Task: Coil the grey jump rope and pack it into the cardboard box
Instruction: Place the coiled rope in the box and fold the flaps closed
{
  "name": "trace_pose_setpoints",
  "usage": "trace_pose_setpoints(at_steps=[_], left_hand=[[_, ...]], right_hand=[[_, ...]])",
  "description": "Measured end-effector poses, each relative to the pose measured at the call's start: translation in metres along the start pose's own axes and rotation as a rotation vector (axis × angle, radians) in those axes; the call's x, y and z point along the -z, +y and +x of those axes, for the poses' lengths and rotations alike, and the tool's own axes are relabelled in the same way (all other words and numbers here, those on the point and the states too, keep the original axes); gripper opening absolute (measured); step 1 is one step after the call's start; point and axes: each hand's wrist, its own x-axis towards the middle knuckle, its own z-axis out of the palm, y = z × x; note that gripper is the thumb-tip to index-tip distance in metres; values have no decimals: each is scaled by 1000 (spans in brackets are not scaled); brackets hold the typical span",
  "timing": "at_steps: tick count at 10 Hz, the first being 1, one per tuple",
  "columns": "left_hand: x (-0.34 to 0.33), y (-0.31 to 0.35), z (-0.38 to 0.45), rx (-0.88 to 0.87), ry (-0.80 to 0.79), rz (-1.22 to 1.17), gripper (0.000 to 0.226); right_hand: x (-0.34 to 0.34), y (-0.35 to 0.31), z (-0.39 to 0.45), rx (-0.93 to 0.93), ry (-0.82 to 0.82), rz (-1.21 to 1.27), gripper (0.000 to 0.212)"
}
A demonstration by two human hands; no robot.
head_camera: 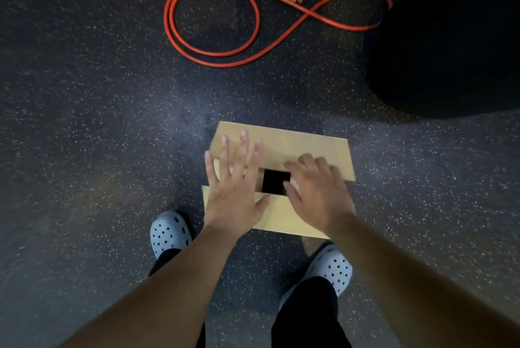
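Note:
The cardboard box sits on the dark speckled floor in front of my feet, its far and near flaps folded partly over a dark opening. My left hand lies over the box's left side with fingers spread and straight, touching the flaps. My right hand rests on the right side with fingers bent down at the far flap's edge beside the opening. No grey jump rope shows; the inside of the box is too dark to make out.
A red jump rope with tan wooden handles lies looped on the floor beyond the box. A large black shape fills the upper right. My feet in pale perforated clogs stand just behind the box.

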Motion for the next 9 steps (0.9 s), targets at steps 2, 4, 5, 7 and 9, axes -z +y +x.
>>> trace_pose_setpoints(at_steps=[2,4,5,7,9], left_hand=[[-21,-8,36,-228,-114,-22,44],[-63,-20,42,-228,-59,23,38],[-67,-24,37,-273,-31,39,37],[-51,-19,45,-298,-106,23,44],[2,-9,67,-223,-134,-89,35]], right_hand=[[-42,18,-5,31,-65,-110,45],[-80,22,15,-50,25,-155,36],[-84,18,14,-68,50,-145,35],[-81,1,11,-97,13,-68,44],[-23,-10,25,-171,86,49,37]])
